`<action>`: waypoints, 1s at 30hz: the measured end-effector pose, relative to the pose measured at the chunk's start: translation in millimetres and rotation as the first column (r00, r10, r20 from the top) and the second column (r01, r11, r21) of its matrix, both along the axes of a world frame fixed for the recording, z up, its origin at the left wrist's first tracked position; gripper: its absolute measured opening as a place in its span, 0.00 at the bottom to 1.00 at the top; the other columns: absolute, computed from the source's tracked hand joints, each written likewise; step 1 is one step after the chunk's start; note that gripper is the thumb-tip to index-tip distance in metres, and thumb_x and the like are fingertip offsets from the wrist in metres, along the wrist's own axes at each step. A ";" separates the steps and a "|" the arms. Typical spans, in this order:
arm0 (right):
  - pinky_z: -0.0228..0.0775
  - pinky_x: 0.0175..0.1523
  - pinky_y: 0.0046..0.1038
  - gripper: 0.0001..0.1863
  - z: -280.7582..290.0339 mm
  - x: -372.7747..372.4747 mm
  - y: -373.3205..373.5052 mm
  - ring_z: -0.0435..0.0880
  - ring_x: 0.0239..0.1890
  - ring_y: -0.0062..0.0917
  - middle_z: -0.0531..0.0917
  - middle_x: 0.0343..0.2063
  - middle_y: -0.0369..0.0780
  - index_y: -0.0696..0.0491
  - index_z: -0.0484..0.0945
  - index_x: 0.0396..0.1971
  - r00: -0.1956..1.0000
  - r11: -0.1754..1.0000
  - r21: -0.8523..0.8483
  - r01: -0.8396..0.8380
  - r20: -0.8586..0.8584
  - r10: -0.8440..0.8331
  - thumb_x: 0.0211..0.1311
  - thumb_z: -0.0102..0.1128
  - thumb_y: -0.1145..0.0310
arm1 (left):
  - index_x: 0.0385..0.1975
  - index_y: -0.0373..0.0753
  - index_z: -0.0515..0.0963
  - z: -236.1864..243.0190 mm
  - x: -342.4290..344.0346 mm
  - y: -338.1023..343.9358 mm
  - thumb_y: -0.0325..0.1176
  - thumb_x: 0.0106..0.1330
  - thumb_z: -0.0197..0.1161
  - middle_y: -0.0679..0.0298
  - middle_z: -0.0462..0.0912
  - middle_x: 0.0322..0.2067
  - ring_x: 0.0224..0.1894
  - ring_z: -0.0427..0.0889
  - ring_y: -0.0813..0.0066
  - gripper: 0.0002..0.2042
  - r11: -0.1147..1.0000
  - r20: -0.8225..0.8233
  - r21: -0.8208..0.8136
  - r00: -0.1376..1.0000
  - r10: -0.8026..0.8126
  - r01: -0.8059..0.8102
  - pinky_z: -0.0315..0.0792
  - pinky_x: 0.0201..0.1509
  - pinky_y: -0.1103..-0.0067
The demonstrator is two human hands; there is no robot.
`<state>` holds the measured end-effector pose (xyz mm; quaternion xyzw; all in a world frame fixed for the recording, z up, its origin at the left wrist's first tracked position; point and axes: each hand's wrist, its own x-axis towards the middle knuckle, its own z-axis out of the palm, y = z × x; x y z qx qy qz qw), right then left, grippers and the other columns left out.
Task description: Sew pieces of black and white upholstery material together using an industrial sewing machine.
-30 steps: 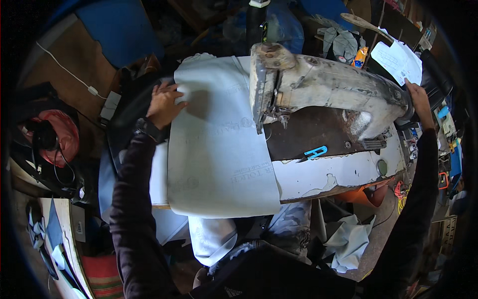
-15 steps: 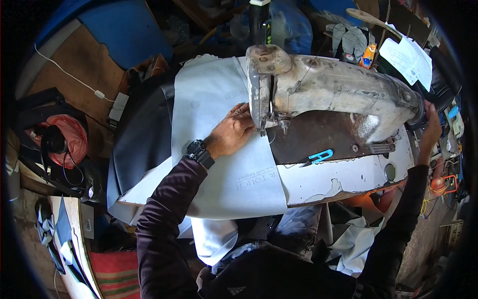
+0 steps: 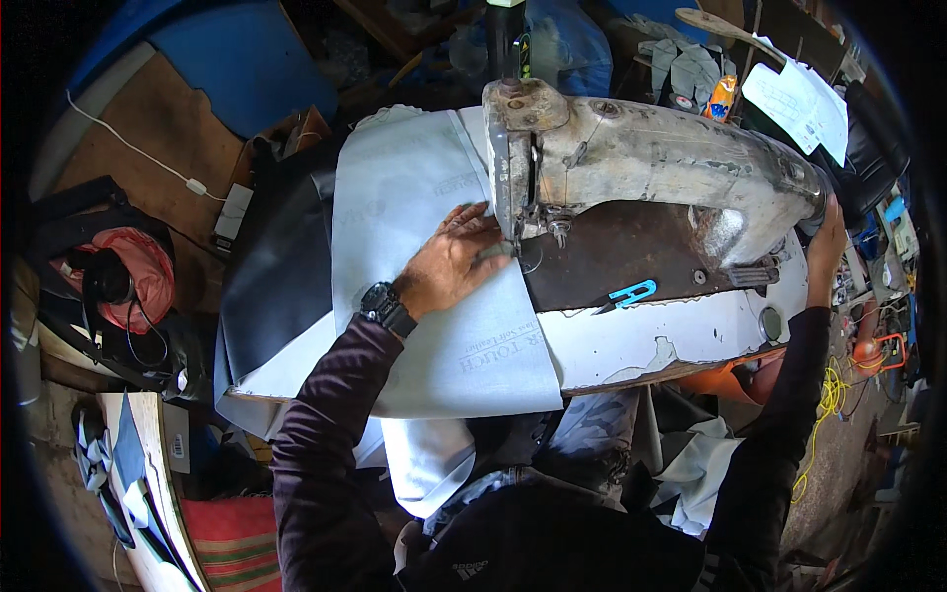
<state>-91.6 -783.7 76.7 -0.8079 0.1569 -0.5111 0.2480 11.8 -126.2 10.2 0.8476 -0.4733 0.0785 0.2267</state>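
Observation:
A worn sewing machine (image 3: 671, 163) stands on a white-topped table. Under its needle end lies a large pale grey-blue sheet with printed backing (image 3: 444, 345), like synthetic leather; its front edge hangs over the table. My left hand (image 3: 454, 261) rests palm down on this sheet with fingers stretched out, close beside the needle and presser foot (image 3: 552, 227). At the machine's far right end, my right hand (image 3: 827, 242) is curled round the handwheel (image 3: 814, 202); its fingertips are partly hidden. Blue thread snips (image 3: 629, 294) lie on the machine bed's front edge.
Black sheet material (image 3: 276, 266) covers the table's left side. A round dark disc (image 3: 772, 324) sits at the table's right front. Paper sheets (image 3: 797, 104) and an orange packet (image 3: 720, 97) are behind the machine. Yellow cord (image 3: 829, 395) trails on the right.
My right hand has moved in closer round the handwheel, and its forearm has shifted left. My left hand stays on the sheet beside the needle. The whole view has shifted slightly.

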 end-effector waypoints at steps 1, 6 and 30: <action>0.74 0.64 0.35 0.27 3.6 -0.1 -10.7 0.89 0.56 0.38 0.89 0.56 0.52 0.59 0.80 0.68 0.999 0.999 -0.032 -0.020 -0.034 0.019 0.86 0.50 0.54 | 0.62 0.34 0.83 0.4 -2.8 0.9 0.41 0.81 0.64 0.49 0.81 0.68 0.78 0.70 0.49 0.20 1.000 0.016 -0.021 1.000 -0.008 0.008 0.56 0.86 0.53; 0.75 0.59 0.37 0.28 89.4 46.1 -63.1 0.90 0.54 0.40 0.90 0.51 0.54 0.62 0.79 0.65 0.833 0.977 -0.099 -0.186 -0.543 0.104 0.83 0.55 0.53 | 0.60 0.37 0.86 8.3 -30.7 13.5 0.40 0.77 0.69 0.51 0.84 0.65 0.75 0.75 0.51 0.18 1.000 -0.078 -0.009 0.997 0.012 -0.012 0.58 0.85 0.51; 0.78 0.53 0.31 0.06 85.3 -72.5 241.7 0.89 0.43 0.32 0.90 0.41 0.43 0.55 0.86 0.42 0.626 0.703 0.049 -0.709 -0.415 0.660 0.71 0.65 0.72 | 0.42 0.38 0.70 -0.7 -176.0 47.4 0.23 0.74 0.72 0.55 0.89 0.47 0.49 0.89 0.70 0.13 0.857 -0.520 -0.410 0.852 0.062 -0.313 0.84 0.54 0.71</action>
